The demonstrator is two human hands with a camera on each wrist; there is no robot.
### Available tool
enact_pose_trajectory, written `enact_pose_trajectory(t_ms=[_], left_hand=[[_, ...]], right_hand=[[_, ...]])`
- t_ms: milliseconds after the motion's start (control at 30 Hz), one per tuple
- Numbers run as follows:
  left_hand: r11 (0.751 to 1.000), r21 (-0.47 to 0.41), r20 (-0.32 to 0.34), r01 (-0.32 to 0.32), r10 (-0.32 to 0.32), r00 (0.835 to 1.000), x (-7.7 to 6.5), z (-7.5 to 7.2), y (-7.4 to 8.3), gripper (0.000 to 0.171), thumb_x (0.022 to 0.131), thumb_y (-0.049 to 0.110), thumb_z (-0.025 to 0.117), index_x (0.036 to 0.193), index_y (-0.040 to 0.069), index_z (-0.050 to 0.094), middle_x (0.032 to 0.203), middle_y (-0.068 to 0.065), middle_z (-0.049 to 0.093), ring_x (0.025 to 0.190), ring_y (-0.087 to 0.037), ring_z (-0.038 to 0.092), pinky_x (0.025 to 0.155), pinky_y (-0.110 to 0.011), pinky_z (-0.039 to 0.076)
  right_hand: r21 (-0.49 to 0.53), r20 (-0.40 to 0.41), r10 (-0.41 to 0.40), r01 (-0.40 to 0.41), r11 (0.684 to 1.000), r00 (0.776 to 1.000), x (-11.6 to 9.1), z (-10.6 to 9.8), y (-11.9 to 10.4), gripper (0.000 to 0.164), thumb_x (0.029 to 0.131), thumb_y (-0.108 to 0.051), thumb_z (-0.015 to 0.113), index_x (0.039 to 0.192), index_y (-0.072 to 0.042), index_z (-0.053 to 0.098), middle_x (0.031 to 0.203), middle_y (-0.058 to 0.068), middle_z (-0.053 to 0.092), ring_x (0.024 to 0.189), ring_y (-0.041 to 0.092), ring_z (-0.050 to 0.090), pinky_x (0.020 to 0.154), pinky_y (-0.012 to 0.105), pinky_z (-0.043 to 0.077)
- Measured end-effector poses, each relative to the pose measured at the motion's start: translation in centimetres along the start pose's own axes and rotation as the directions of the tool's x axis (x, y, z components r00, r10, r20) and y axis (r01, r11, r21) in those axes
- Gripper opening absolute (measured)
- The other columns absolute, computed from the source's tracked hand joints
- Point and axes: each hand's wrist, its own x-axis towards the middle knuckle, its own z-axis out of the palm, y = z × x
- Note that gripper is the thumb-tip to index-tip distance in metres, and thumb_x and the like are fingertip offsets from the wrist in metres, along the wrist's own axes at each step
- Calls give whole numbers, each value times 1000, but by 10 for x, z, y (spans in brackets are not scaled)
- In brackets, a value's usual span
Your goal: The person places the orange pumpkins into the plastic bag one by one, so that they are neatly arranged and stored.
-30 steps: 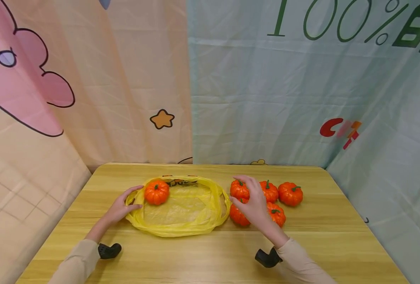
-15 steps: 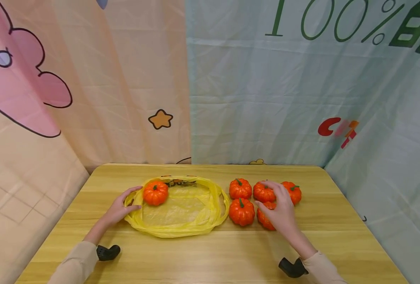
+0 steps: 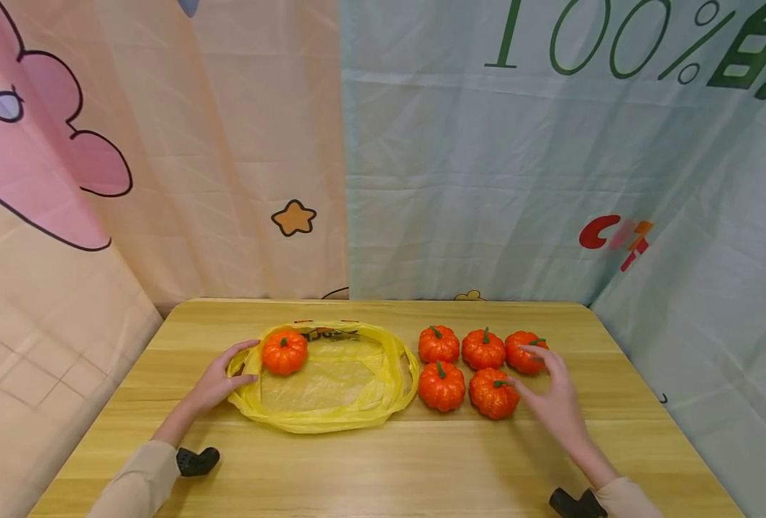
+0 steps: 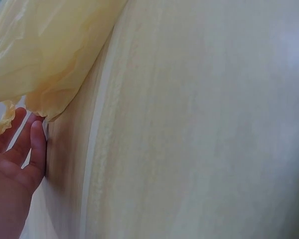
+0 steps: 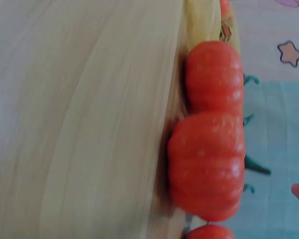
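A yellow plastic bag lies on the table with its mouth spread wide, a small orange pumpkin inside at its left end. My left hand touches the bag's left rim, thumb and fingers spread apart. In the left wrist view the straight fingers reach the bag's edge beside a loop of its handle. Over the right end of a pumpkin group is my right hand, thumb and fingers apart and nothing between them. Its fingertips are close to the back right pumpkin and the front right pumpkin.
The other pumpkins of the group are one at the back left, one at the back middle and one at the front left, near the bag's right end. A printed curtain hangs behind the wooden table.
My right hand has moved to the right across the pumpkins, from the left of the group to its right end. The left hand and the bag have stayed in place.
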Motion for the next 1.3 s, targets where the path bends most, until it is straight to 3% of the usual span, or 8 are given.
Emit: enact_pose_trajectory(t_ms=[233, 467, 633, 733, 967, 1167, 1233, 1300], left_hand=[[1000, -1, 3, -7, 7, 1000, 0, 0, -1, 64, 86, 10, 68, 143, 3, 40, 150, -27, 31, 138, -47, 24, 107, -68, 21], [1000, 9, -4, -11, 11, 1000, 0, 0, -4, 64, 85, 10, 68, 142, 2, 40, 149, -28, 33, 137, -46, 25, 107, -68, 21], [1000, -4, 4, -6, 6, 1000, -1, 1, -2, 64, 85, 10, 68, 142, 3, 40, 149, -27, 33, 137, -46, 25, 108, -67, 20], [1000, 14, 1, -7, 7, 1000, -1, 1, -1, 63, 86, 12, 68, 142, 3, 40, 149, -27, 33, 137, -46, 26, 107, -66, 22], [999, 38, -1, 5, -5, 1000, -1, 0, 1, 64, 86, 12, 68, 143, 4, 40, 149, -25, 35, 137, -43, 28, 107, -61, 26], [999, 34, -1, 3, -3, 1000, 0, 0, 2, 64, 86, 12, 68, 143, 4, 40, 150, -25, 34, 137, -43, 29, 107, -62, 26], [1000, 20, -3, 3, -3, 1000, 0, 0, 2, 64, 86, 11, 68, 142, 4, 40, 149, -26, 34, 137, -45, 27, 107, -64, 24], [1000, 18, -4, 6, -6, 1000, -1, 0, 3, 64, 86, 11, 68, 142, 3, 40, 149, -27, 34, 137, -46, 27, 107, -65, 24]], right_hand=[[-60, -24, 186, -187, 981, 982, 4, -16, 23, 57, 75, -3, 78, 126, 2, 54, 123, 17, 56, 102, 21, 48, 84, 26, 35], [-45, 9, 289, -288, 956, 957, 11, -16, 40, 61, 77, -9, 78, 131, 2, 50, 130, 25, 48, 108, 36, 47, 88, 36, 37], [3, 78, 420, -421, 907, 904, 18, -11, 54, 74, 79, -21, 78, 139, 2, 40, 139, 30, 35, 120, 45, 40, 98, 52, 36], [37, 134, 484, -493, 869, 865, 21, -8, 62, 85, 80, -27, 77, 145, 2, 31, 146, 30, 28, 127, 46, 34, 105, 55, 32], [48, 211, 519, -539, 841, 828, 28, -1, 71, 90, 83, -26, 75, 148, 5, 21, 151, 28, 25, 129, 45, 34, 106, 53, 32], [29, 230, 528, -549, 836, 817, 34, 4, 75, 85, 83, -21, 74, 148, 4, 24, 148, 28, 29, 124, 40, 41, 90, 24, 37], [24, 231, 533, -553, 833, 814, 34, 6, 76, 86, 83, -21, 74, 148, 4, 23, 148, 29, 29, 123, 40, 41, 91, 24, 37], [25, 240, 536, -557, 830, 810, 35, 9, 78, 88, 83, -20, 74, 149, 4, 21, 149, 30, 27, 125, 41, 38, 99, 34, 38]])
